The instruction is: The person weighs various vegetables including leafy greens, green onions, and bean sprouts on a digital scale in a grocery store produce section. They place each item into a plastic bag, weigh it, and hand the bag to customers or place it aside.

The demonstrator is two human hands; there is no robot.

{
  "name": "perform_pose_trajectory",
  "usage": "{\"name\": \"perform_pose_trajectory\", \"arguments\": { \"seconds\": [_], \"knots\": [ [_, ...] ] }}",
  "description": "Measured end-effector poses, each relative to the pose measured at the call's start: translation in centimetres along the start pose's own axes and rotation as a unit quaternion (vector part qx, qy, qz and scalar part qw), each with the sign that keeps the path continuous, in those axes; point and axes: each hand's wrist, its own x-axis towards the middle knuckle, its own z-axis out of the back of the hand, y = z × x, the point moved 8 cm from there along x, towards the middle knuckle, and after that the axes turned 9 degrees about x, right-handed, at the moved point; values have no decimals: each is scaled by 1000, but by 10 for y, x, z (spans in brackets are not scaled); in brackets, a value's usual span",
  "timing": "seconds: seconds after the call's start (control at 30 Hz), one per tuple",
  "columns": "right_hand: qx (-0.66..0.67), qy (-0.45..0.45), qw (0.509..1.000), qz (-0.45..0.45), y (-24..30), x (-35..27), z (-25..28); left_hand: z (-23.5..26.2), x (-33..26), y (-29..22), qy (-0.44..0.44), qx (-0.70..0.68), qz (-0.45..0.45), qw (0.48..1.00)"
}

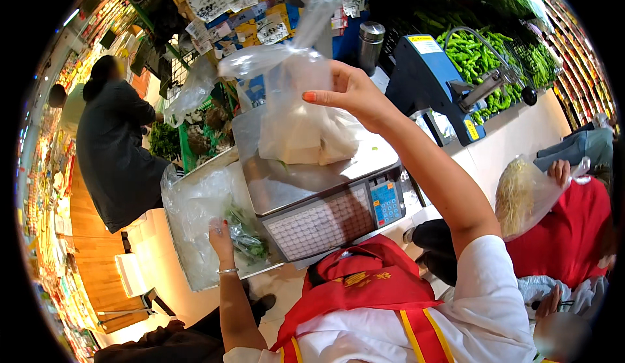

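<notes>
- Filled clear bag (293, 140), with pale pieces inside, rests on metal pan (280, 187) of the scale (319, 225), nearer to the far edge; its twisted top points up.
- My right hand (348, 93) is half curled at the upper side of this bag, thumb in front; fingertips are partly hidden, so I cannot tell whether they grip.
- My left hand (220, 236) is over the tray (184, 262), at 1 clear bag with leafy greens (250, 236), close to the tray's near right corner. I cannot tell whether its fingers are closed on plastic.
- Blue keypad (385, 203) sits at the scale's right end.
</notes>
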Motion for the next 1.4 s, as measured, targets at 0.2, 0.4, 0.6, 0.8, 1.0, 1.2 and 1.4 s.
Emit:
{"name": "perform_pose_trajectory", "arguments": {
  "seconds": [0.2, 0.4, 0.6, 0.8, 1.0, 1.2, 1.4],
  "knots": [
    [32, -94, 990, 104, 15, -54, 48, 12, 11, -19, 22, 192, -51, 980],
    [45, -350, 932, 83, -64, -198, 147, 44, -14, -153, -95, 294, -186, 933],
    [-21, -379, 917, -119, -194, -313, 168, 5, -36, -221, -15, 108, -195, 975],
    [-2, -245, 943, -224, -227, -314, 127, -2, -56, -227, 136, 313, -168, 925],
    [-97, -269, 946, -155, -239, -305, 124, 9, -68, -229, 92, 309, -207, 924],
    [-97, -254, 952, -138, -240, -303, 124, 12, -85, -234, 86, 290, -179, 936],
    [56, -276, 937, -205, -232, -299, 118, 29, -82, -235, 110, 313, -141, 933]
  ]
}}
